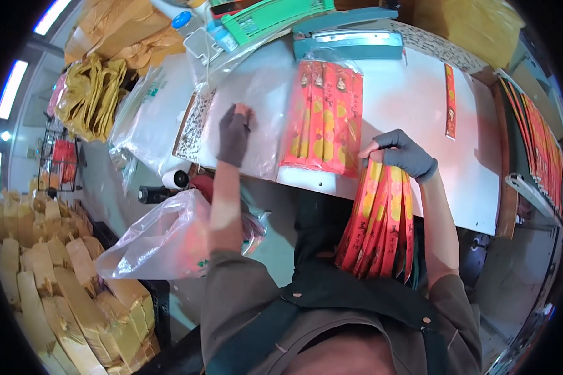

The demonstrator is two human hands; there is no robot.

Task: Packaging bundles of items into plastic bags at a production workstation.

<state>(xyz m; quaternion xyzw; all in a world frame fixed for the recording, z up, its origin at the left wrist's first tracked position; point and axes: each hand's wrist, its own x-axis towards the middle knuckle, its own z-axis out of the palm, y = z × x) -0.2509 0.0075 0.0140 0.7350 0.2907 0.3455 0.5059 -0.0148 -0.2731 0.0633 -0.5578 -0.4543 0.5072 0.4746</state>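
Beside the bagged red packets' [324, 115] lower-right corner, the right hand [397, 155] pinches a fanned red packet bunch [380, 222]; leftward, the left hand [234, 132] curls over clear plastic [266, 128], its grip unclear.

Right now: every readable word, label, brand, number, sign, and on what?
Long red-and-yellow packets, grey-gloved right hand: dark characters, not copied here.
Clear-plastic-wrapped red packets: print too small.
Narrow red strip, white tabletop: too small.
Clear plastic sheeting, left: green print, too blurred.
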